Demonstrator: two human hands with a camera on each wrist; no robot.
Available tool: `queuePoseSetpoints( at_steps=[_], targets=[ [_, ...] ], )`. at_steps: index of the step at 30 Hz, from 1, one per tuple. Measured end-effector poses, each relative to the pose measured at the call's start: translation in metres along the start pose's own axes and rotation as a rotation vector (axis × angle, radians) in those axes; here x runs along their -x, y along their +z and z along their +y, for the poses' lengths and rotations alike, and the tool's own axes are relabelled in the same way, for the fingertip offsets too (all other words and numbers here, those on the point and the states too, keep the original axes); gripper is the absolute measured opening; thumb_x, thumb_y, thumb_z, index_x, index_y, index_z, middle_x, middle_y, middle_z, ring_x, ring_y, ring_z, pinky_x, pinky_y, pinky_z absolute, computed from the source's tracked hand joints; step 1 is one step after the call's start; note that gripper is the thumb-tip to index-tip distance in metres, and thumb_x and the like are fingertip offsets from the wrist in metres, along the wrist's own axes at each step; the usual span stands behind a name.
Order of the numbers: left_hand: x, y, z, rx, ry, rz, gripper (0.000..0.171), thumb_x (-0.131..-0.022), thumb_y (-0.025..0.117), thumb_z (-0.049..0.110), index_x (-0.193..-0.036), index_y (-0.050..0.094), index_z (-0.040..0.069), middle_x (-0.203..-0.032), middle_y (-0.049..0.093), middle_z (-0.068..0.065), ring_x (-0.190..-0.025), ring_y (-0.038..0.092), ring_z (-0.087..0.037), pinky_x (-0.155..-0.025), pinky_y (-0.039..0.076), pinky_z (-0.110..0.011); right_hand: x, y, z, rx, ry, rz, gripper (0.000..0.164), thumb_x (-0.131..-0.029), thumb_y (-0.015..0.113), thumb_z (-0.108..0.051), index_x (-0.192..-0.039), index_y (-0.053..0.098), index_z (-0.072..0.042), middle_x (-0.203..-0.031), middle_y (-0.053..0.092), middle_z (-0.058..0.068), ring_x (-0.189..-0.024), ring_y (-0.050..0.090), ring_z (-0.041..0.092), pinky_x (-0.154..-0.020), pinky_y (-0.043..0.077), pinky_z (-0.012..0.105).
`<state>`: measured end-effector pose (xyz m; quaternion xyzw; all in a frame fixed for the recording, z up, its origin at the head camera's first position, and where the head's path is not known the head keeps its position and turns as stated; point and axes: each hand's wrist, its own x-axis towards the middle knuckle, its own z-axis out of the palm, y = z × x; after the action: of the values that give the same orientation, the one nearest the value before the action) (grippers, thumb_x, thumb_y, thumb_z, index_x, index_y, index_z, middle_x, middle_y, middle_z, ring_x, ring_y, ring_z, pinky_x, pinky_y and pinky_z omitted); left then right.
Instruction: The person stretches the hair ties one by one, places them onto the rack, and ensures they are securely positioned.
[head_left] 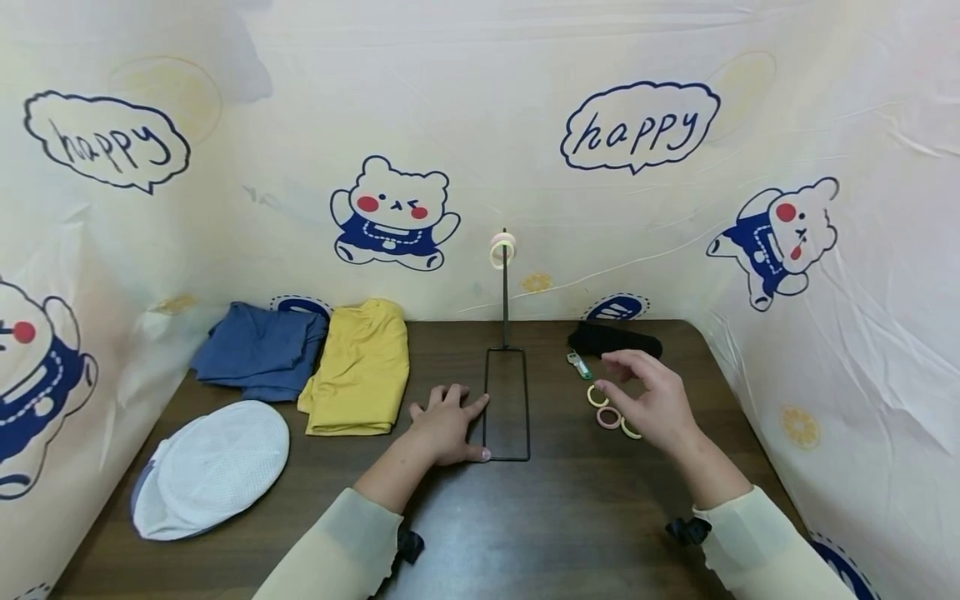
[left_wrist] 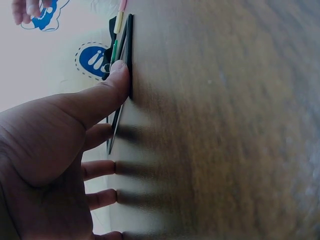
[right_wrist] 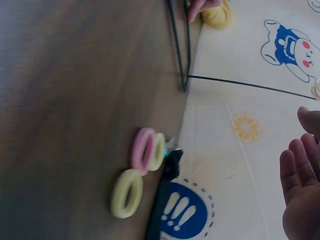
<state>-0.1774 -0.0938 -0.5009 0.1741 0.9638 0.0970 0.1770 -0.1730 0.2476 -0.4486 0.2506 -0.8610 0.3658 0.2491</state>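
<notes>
While your left hand (head_left: 446, 425), fingers spread, touches the stand (head_left: 506, 292) near the middle of the desk's (head_left: 570, 533) back edge, hold it down so it won't tip. Your right hand (head_left: 651, 400) is empty, thumb and fingers apart, by the rings (right_wrist: 118, 197) toward the right edge. Pinching just one should work best.

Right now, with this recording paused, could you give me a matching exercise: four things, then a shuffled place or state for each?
1. left hand
2. right hand
3. yellow cloth
4. pink ring

A. between two pale rings
B. folded, beside the blue cloth
C. touching the wire stand
D. raised above the table

Pairs: 1-C, 2-D, 3-B, 4-A
</notes>
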Motion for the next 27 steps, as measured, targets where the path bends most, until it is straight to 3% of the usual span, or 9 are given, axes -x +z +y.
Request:
queuePoseSetpoints(
  at_steps=[6,13,20,27],
  targets=[
    [0.001,-0.002,0.000,0.003,-0.004,0.000,0.095,-0.084,0.076,0.066,-0.164,0.034,0.035,-0.165,0.027,-0.011,-0.149,0.021,-0.044,-0.103,0.025,-0.080,0.023,-0.002,0.011,0.029,0.043,-0.055,0.046,-0.076,0.091,0.000,-0.117,0.073,-0.009,-0.109,0.073,0.005,-0.089,0.066,0.022,-0.078,0.053,0.020],
    [0.001,-0.001,0.000,0.008,-0.006,0.002,0.096,-0.084,0.076,0.066,-0.164,0.033,0.035,-0.165,0.027,-0.010,-0.150,0.020,-0.044,-0.103,0.025,-0.080,0.045,-0.008,0.028,0.102,0.144,-0.186,0.050,-0.080,0.091,-0.011,-0.125,0.071,-0.013,-0.117,0.072,0.005,-0.092,0.069,0.022,-0.077,0.058,0.040],
    [0.000,0.000,0.000,-0.001,-0.009,0.001,0.096,-0.083,0.076,0.067,-0.164,0.033,0.035,-0.165,0.027,-0.010,-0.150,0.020,-0.044,-0.103,0.026,-0.079,0.059,-0.016,0.049,0.146,0.253,-0.321,0.053,-0.082,0.091,-0.022,-0.129,0.071,-0.010,-0.124,0.071,0.009,-0.106,0.068,0.031,-0.088,0.055,0.053],
    [-0.001,0.001,0.000,-0.009,-0.019,-0.009,0.097,-0.083,0.076,0.067,-0.164,0.032,0.036,-0.166,0.026,-0.010,-0.150,0.020,-0.044,-0.104,0.025,-0.079,0.067,-0.022,0.068,0.183,0.318,-0.433,0.057,-0.080,0.092,-0.025,-0.130,0.070,-0.009,-0.128,0.069,0.013,-0.121,0.061,0.037,-0.099,0.048,0.058]
  ],
)
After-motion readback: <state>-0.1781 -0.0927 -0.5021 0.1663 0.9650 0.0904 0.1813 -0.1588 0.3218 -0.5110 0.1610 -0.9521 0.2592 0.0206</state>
